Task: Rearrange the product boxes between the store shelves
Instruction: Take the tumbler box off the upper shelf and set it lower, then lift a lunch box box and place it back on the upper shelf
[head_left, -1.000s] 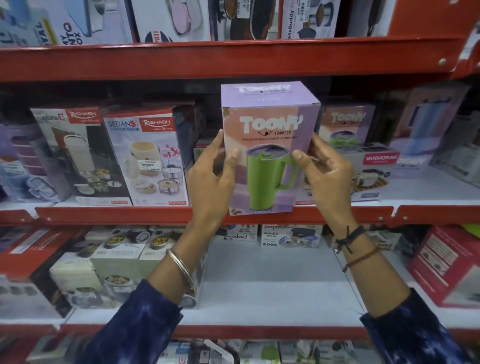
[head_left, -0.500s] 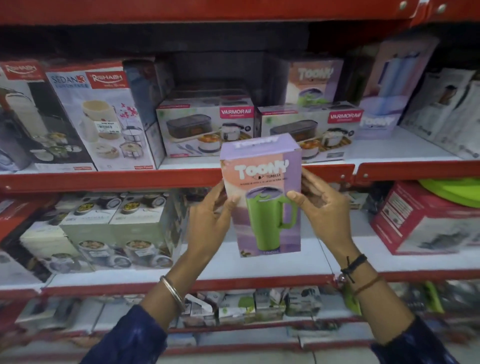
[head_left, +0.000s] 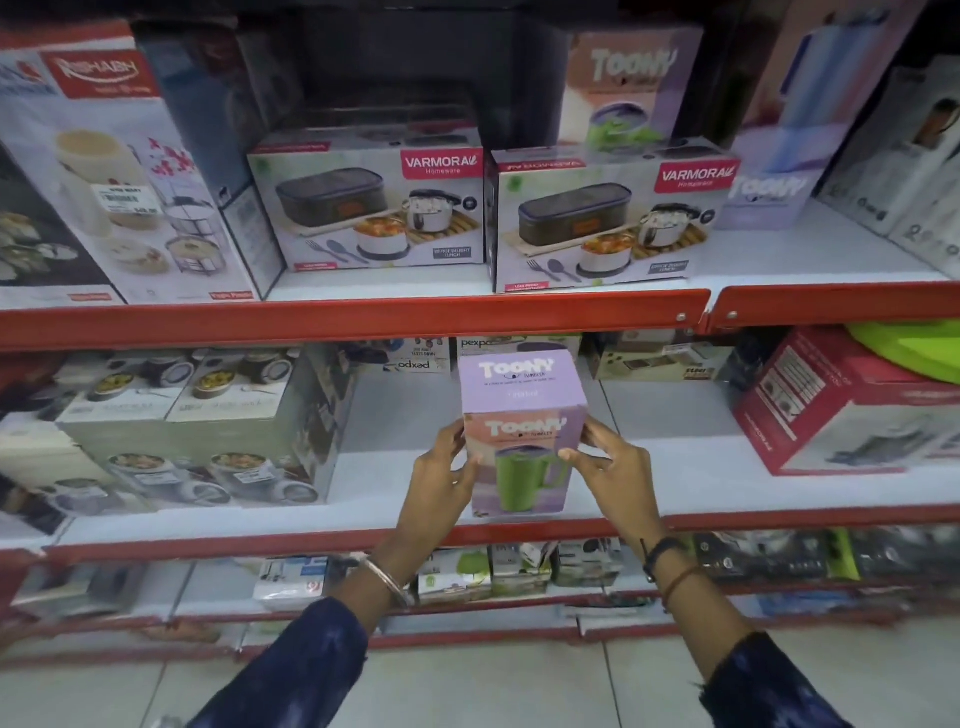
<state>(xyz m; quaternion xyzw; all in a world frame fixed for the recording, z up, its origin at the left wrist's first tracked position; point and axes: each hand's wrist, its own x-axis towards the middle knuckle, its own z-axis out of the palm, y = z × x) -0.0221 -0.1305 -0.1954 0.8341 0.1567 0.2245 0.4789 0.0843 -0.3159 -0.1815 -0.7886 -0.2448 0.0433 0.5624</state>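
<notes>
I hold a lilac Toony tumbler box with a green mug printed on its front. It is upright at the front of the lower white shelf, its base close to the red shelf edge; whether it rests on the shelf I cannot tell. My left hand grips its left side and my right hand grips its right side. On the shelf above stand two Varmora lunch box cartons and another Toony box behind them.
Green-white lunch box cartons fill the lower shelf's left. A red carton sits at its right. Rishabh boxes stand upper left. Pexpo boxes line the back. Small boxes occupy the bottom shelf.
Both hands have brought the Toony box down from the upper shelf level to the lower shelf. The view has tilted downward with it.
</notes>
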